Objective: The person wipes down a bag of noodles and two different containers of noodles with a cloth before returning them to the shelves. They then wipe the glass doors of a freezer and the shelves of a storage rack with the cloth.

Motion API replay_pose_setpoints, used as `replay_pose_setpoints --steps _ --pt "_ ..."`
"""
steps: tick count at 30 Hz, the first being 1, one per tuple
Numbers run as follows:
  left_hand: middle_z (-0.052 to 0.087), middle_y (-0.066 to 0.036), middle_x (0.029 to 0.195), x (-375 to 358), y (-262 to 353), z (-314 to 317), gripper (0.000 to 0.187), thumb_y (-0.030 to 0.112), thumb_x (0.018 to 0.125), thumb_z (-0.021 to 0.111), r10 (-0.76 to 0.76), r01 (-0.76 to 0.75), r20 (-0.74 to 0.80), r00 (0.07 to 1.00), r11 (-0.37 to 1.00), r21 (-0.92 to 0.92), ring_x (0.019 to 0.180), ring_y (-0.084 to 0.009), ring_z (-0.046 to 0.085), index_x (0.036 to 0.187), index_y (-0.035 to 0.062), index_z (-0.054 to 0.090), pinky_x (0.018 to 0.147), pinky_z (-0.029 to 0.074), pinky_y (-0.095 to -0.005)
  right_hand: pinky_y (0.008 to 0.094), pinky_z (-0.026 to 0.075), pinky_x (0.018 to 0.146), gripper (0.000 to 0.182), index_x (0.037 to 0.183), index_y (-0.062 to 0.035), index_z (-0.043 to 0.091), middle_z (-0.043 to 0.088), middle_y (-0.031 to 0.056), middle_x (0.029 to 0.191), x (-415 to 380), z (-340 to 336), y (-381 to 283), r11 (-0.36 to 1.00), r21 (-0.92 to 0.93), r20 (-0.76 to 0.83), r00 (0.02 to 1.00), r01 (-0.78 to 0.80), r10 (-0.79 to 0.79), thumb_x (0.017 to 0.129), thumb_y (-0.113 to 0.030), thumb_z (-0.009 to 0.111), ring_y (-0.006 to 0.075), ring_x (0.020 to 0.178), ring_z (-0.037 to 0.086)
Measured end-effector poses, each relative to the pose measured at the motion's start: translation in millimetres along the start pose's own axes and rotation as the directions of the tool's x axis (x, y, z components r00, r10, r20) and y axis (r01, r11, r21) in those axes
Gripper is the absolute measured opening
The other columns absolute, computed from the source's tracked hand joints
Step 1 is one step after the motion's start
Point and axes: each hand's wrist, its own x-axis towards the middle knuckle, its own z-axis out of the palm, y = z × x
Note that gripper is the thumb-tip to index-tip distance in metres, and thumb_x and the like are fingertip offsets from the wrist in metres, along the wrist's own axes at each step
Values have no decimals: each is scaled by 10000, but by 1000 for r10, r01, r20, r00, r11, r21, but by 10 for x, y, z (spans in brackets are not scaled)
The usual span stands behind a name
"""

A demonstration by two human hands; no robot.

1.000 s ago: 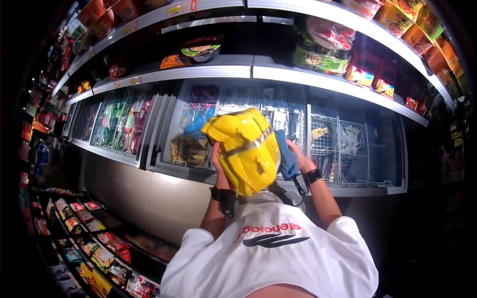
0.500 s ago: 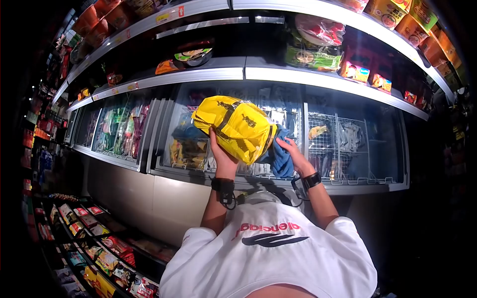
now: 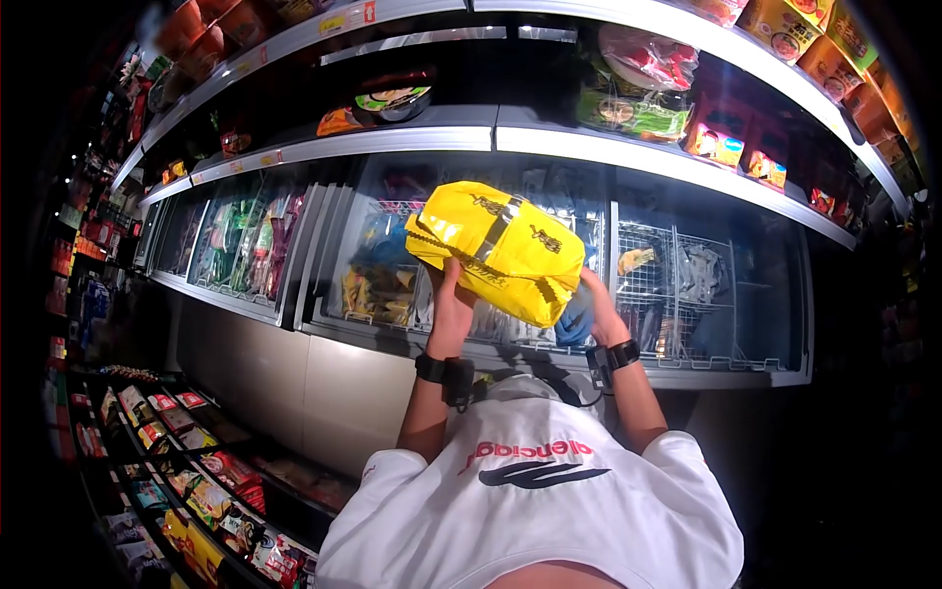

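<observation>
Seemingly a holding step: left hand (image 3: 453, 310) grips the yellow package (image 3: 502, 253) beyond the freezer's front edge (image 3: 706, 377), right hand (image 3: 604, 316) unclear, next move needing steadiness.

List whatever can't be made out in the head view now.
In the head view:
Left grip, right grip: fingers partly hidden by the yellow package.
Blue cloth: partly hidden behind the package.
Black markings: too small to read.
Top shelf: cut by upper edge.
</observation>
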Motion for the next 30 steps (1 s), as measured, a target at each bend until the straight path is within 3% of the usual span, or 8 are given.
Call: replay_pose_setpoints --steps 2,4,6,12,16,24,26,30 --pt "441 -51 1575 -1 2 -82 714 467 1041 608 -8 8 52 999 1000 -18 1425 -251 460 1611 195 275 1102 446 -463 394 549 1037 453 1369 -32 607 706 111 1306 65 -132 46 1000 -8 17 1000 12 -12 1034 -337 615 256 1148 700" --pt "388 -64 1616 -59 143 10 776 626 1021 528 43 -34 203 978 998 -47 1452 -299 425 1616 205 260 1112 426 -534 401 544 1046 468 1389 -28 598 698 113 1330 220 -396 137 999 46 10 1000 9 -9 1045 -346 589 260 1164 695" --pt "301 -113 1656 -145 418 311 844 767 1000 369 -13 18 51 999 995 -96 1473 -367 367 1620 214 225 1110 370 -661 398 547 1046 475 1388 -16 595 698 122 1332 193 -392 114 998 48 -25 999 42 -41 1058 -355 561 260 1172 694" --pt "381 -112 1604 28 394 78 649 597 1087 381 -101 97 51 994 992 79 1451 -317 415 1599 215 263 1129 410 -574 388 568 1013 466 1384 -1 587 700 122 1325 135 -403 -7 997 56 21 998 50 -51 1075 -346 530 259 1149 705" --pt "421 -104 1592 -70 279 110 580 499 1123 358 -129 131 -56 990 991 31 1441 -295 440 1577 138 350 1125 423 -516 384 567 1013 429 1366 -1 597 709 119 1301 62 -293 -132 998 -7 -32 998 62 -62 1072 -308 537 256 1136 708" --pt "360 -123 1644 30 584 408 878 772 983 401 -199 237 206 958 955 -180 1475 -383 385 1627 186 292 1121 363 -650 363 563 1016 403 1332 -7 624 709 112 1292 40 -12 -314 991 101 8 996 86 -87 1039 -283 618 241 1133 703" --pt "342 -138 1648 196 629 542 918 823 967 311 -227 242 112 967 959 -146 1478 -369 372 1637 196 279 1152 312 -633 351 557 1007 408 1340 -28 630 711 99 1289 24 223 -404 988 134 -4 997 82 -82 1032 -296 636 237 1133 699" --pt "339 -160 1639 512 786 799 919 807 947 375 -149 165 102 984 970 -176 1488 -375 355 1622 189 294 1170 277 -664 331 590 882 337 1225 -51 670 747 76 1141 136 531 -573 963 128 50 969 235 -243 1023 -320 654 207 968 726"
